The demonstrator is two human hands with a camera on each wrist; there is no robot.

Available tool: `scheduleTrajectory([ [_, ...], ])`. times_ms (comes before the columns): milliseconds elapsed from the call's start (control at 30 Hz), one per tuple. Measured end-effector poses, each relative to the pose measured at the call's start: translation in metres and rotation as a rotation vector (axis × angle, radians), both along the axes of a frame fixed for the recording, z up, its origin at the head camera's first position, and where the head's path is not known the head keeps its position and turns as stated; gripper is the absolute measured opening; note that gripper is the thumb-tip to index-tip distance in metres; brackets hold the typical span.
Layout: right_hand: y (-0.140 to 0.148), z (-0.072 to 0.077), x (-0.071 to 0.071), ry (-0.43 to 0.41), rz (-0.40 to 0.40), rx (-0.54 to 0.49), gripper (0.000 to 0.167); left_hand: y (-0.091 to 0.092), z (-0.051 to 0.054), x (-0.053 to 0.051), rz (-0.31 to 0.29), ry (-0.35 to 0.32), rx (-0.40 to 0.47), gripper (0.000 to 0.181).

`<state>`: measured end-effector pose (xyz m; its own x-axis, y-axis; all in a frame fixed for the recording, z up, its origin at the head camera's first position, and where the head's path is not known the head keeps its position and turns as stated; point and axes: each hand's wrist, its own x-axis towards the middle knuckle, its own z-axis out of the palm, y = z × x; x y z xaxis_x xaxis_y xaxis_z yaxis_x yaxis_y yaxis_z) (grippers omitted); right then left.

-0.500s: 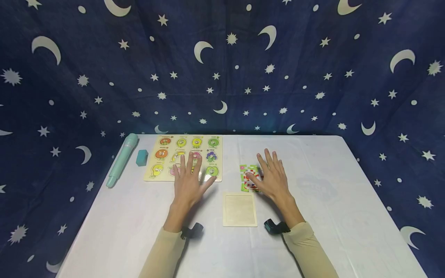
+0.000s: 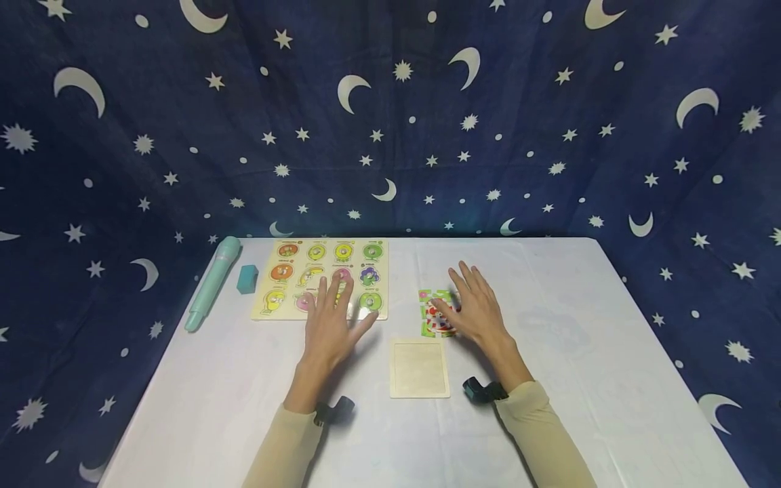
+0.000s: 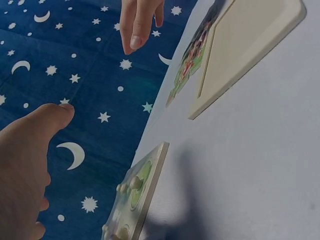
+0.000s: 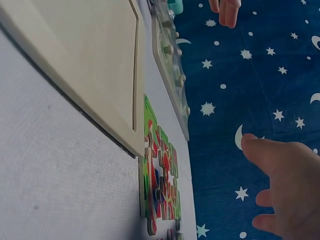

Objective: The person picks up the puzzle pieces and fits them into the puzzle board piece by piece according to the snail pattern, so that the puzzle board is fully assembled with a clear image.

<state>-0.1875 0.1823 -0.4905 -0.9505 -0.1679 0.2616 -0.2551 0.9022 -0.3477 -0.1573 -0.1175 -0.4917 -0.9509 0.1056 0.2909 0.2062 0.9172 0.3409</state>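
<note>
Left grip [image 2: 328, 332]: bare hand, fingers apart, hovering over the near edge of a knobbed picture board [image 2: 295, 285]. Right grip [image 2: 481, 315]: fingers likewise apart, hovering over colourful jigsaw pieces [image 2: 429, 317], which lie on the white desk [image 2: 610, 379] just beyond a square wooden tray [image 2: 419, 369]. Left of board: blue block [image 2: 247, 279], turquoise rod [image 2: 211, 285]. Behind: starry navy cloth [image 2: 427, 176].

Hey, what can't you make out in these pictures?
Fruit board, head view: partly covered by the left hand; its lettering is too small to read.
Jigsaw pieces, head view: partly covered by the right hand.
Wooden tray, left wrist view: cut off by the top edge.
Teal thing, right wrist view: cut off by the top edge; stick or block, I can't tell.
</note>
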Motion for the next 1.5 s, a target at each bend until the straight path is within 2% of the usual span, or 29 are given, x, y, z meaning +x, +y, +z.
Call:
scheduleTrajectory([
  [167,0.000,0.000,-0.003,0.001,0.004,-0.015,0.078,0.000,0.000,0.003,-0.013,-0.022,0.020,0.087],
  [367,-0.001,-0.001,-0.007,-0.002,0.016,-0.029,0.073,0.002,-0.003,0.007,-0.035,-0.009,0.055,0.083],
  [600,-0.003,-0.003,-0.014,-0.072,0.047,-0.038,0.069,0.005,-0.004,0.016,-0.068,-0.007,0.066,0.079],
  [733,-0.004,-0.004,-0.018,-0.111,0.051,-0.029,0.067,0.008,-0.005,0.020,-0.093,-0.015,0.081,0.078],
  [1000,-0.008,-0.005,-0.025,-0.117,0.093,-0.041,0.060,0.012,-0.007,0.030,-0.149,0.001,0.105,0.076],
  [1200,-0.010,-0.009,-0.033,-0.146,0.124,-0.020,0.056,0.017,-0.008,0.039,-0.188,-0.029,0.118,0.076],
  [1500,-0.014,-0.014,-0.039,-0.201,0.142,0.002,0.051,0.024,-0.014,0.053,-0.264,-0.037,0.091,0.075],
])
